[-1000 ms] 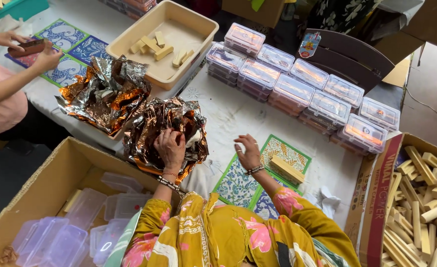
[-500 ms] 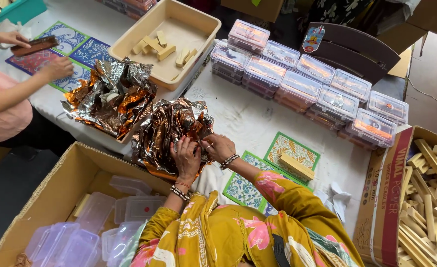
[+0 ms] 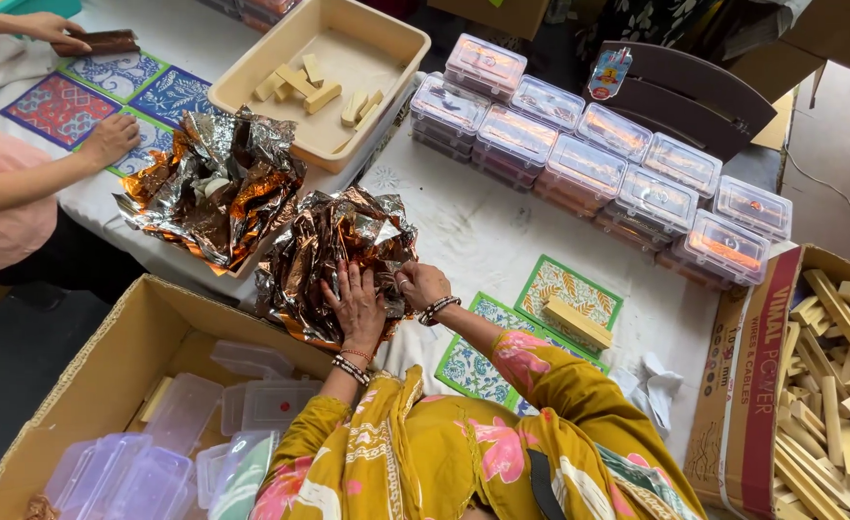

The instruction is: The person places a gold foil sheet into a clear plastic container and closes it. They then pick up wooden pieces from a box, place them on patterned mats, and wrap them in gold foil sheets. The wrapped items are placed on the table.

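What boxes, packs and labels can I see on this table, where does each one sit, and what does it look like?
Clear lidded boxes: stacked rows across the far side, orange and red contents.
Hanging tag: on the dark chair behind them, bright and colourful.
Printed carton: at right, brown with a red side, full of wooden blocks.
Plain carton: lower left, brown, holding empty clear tubs.
Foil wrap: crumpled, copper and silver, under the left hand and right hand.

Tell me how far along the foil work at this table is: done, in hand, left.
Done: rows of closed clear boxes stand stacked on the table. In hand: the left hand and right hand press into a crumpled copper foil heap; what they grip is hidden. Left: empty plastic boxes fill the carton, wooden blocks fill another, and one block lies on the patterned cards.
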